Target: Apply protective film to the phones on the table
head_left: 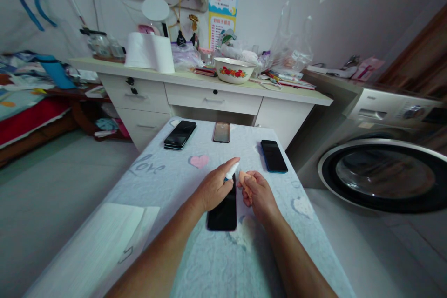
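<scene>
My left hand (217, 187) is closed around a small bottle with a white nozzle top (232, 170). Its index finger reaches over the top, and most of the bottle's body is hidden by the fingers. Below that hand a black phone (223, 214) lies flat on the table, dark screen up, its upper part partly covered. Just to the right, my right hand (257, 191) pinches a crumpled peach-coloured cloth (245, 185), which hangs near the phone's right edge. The two hands are close together but apart.
A cloth-covered table (195, 260) bears stacked phones (179, 135), a phone case (221, 132) and a blue-edged phone (274, 155). Behind stands a white desk (139, 95) with a flowered bowl (233, 71) and paper rolls (163, 53). A washing machine (377, 125) is at right.
</scene>
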`<state>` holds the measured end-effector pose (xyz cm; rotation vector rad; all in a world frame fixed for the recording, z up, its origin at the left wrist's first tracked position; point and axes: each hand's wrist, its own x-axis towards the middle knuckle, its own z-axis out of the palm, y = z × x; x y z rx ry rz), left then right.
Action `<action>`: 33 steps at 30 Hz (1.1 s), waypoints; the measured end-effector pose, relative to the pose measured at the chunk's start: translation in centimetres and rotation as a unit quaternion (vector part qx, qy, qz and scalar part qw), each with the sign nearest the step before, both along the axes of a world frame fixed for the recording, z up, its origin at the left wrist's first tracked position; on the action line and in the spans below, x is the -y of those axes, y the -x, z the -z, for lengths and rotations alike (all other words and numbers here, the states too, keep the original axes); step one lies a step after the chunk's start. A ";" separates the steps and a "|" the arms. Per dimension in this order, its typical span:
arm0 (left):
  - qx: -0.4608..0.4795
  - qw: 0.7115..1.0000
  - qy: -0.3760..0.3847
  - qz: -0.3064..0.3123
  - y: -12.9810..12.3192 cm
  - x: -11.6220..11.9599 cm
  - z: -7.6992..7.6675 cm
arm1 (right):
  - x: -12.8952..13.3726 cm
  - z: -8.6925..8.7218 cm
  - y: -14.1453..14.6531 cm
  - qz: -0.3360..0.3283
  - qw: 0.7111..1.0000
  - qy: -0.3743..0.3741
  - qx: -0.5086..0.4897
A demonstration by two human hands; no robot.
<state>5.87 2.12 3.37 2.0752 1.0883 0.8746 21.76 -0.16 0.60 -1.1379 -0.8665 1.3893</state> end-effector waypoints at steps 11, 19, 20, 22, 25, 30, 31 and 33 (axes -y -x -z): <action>-0.085 0.995 -0.046 -0.006 -0.3 -0.3 1.5 | -0.1 0.2 0.5 -0.008 1.000 0.014 0.025; -0.109 0.992 -0.058 -0.013 -0.5 -0.2 1.6 | -0.3 0.2 0.6 0.004 1.000 0.016 0.026; -0.110 0.992 -0.058 -0.017 -0.5 -0.2 1.6 | -0.3 0.2 0.7 0.005 1.000 0.016 0.026; -0.110 0.992 -0.060 -0.022 -0.5 -0.3 1.5 | -0.3 0.2 0.7 0.005 1.000 0.015 0.025; -0.110 0.992 -0.057 -0.021 -0.5 -0.3 1.3 | -0.3 0.3 0.6 0.005 1.000 0.010 0.026; -0.116 0.992 -0.053 -0.021 -0.7 -0.2 1.3 | -0.4 0.5 0.5 0.003 1.000 0.009 0.024; -0.117 0.991 -0.056 -0.022 -0.8 -0.2 1.3 | -0.4 0.5 0.5 0.003 1.000 0.009 0.024; -0.122 0.990 -0.063 -0.026 -0.8 -0.1 1.3 | -0.4 0.4 0.5 0.002 1.000 0.009 0.027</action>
